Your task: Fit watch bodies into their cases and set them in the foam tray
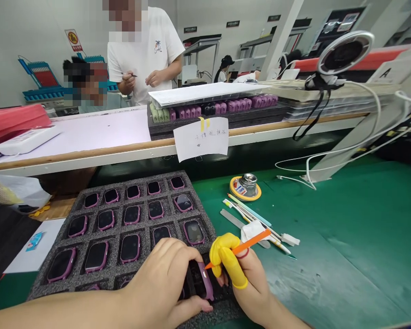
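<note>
My left hand (171, 278) grips a purple smartwatch case (207, 282) by its edges, tilted up over the near right part of the foam tray. My right hand (241, 269), with yellow finger cots on some fingers, holds a thin orange pointed stick (255, 241). Its tip touches, or nearly touches, the side of the watch case. Beneath my hands lies the dark grey foam tray (60, 214), where purple watches with black screens, such as this watch (130, 248), sit in rows of pockets. My left hand and forearm hide its near pockets.
Right of the tray lie brushes and sticks (256, 214), a metal strip (231, 219), a white cloth (251, 230) and a round metal-topped dispenser (248, 185). A raised shelf (123, 153) crosses ahead, bearing a foam tray of watches and a ring lamp (345, 52). Co-workers are beyond.
</note>
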A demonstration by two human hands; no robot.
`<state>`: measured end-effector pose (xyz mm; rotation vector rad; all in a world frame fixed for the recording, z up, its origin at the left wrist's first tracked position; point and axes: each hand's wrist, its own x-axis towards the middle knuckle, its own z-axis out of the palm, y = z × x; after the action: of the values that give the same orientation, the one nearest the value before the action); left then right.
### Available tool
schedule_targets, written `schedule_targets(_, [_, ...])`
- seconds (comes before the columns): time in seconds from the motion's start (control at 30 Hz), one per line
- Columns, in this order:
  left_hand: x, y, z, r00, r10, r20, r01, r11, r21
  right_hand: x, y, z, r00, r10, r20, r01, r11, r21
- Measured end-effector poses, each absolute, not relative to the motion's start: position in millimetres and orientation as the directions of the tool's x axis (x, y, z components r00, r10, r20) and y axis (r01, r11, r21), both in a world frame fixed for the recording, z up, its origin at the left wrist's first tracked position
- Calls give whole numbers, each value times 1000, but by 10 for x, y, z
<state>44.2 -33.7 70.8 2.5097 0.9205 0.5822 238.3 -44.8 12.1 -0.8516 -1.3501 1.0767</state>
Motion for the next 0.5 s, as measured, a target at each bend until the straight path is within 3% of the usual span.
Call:
schedule_targets(0.3, [466, -338, 737, 696, 706, 133, 557, -647, 520, 2387, -423, 220, -141, 914, 381, 8, 386, -923])
schedule_targets(0.5, [460, -333, 707, 710, 681, 182, 541, -692, 477, 2387, -437, 124, -116, 910, 398, 29, 403, -915])
